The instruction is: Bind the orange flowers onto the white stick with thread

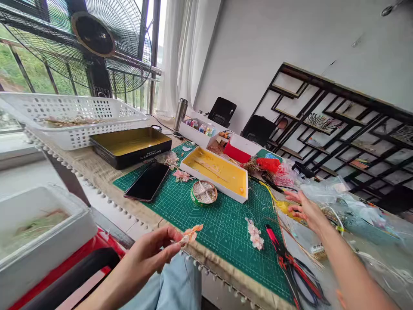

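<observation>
Between the thumb and fingers of my left hand (pixel 158 247) is a small peach-orange artificial flower (pixel 191 234), with a thin wire hanging below it. The hand is over the near edge of the table. My right hand (pixel 306 211) reaches out to the right with its fingers apart, above a yellow coil (pixel 285 207) and near clear plastic bags (pixel 332 187); nothing shows in it. On the green cutting mat (pixel 219 241) lie a pale pink flower piece (pixel 254 234) and a pink flower cluster (pixel 182 175). Red-handled pliers (pixel 282 258) and scissors (pixel 306 280) lie at the mat's right edge.
A round tin of beads (pixel 204 192), a yellow-lined white tray (pixel 213 170) and a phone (pixel 148 181) are on the mat. Behind stand a black tin (pixel 132 148), a white basket (pixel 74 112) and a steel flask (pixel 180 114). A fan (pixel 93 34) stands at back left.
</observation>
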Motion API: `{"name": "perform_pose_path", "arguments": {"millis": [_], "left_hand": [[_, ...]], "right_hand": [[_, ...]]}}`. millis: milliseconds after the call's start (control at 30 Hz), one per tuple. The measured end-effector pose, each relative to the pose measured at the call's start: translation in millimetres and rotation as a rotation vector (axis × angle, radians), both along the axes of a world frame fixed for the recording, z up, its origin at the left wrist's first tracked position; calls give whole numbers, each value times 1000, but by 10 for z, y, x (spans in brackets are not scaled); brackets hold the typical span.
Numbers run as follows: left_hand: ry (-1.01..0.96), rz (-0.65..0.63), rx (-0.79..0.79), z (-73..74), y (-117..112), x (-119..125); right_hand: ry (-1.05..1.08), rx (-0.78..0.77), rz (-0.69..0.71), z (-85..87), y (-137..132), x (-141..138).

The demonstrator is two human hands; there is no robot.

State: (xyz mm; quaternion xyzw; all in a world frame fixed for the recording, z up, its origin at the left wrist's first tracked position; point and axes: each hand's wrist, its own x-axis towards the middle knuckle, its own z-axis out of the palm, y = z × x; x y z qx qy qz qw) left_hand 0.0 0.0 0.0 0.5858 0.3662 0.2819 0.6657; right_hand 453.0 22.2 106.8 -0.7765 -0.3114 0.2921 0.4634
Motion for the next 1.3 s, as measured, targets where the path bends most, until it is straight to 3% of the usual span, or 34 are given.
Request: {"name": "perform_pose_path", "arguments": {"millis": [233,467,667,767,1000,1133,1300], "left_hand": [[-32,43,50,75,60,15],[-113,-2,90,224,55,150],[-141,27,102,282,32,177],[-148,13,113,293,8,166],[-220,38,91,251,-30,163],[-246,83,101,263,-37,166],[-164,181,280,391,-75,190]], "right_hand": [[87,63,7,332,-88,139],[130,87,28,384,-134,95],[124,-113,4,367,-93,18],[92,-162,-3,457,-76,-15],[40,-100,-48,671,-54,-119],[75,22,54,592,-175,-545],[255,85,452,89,-585,-1642]]}}
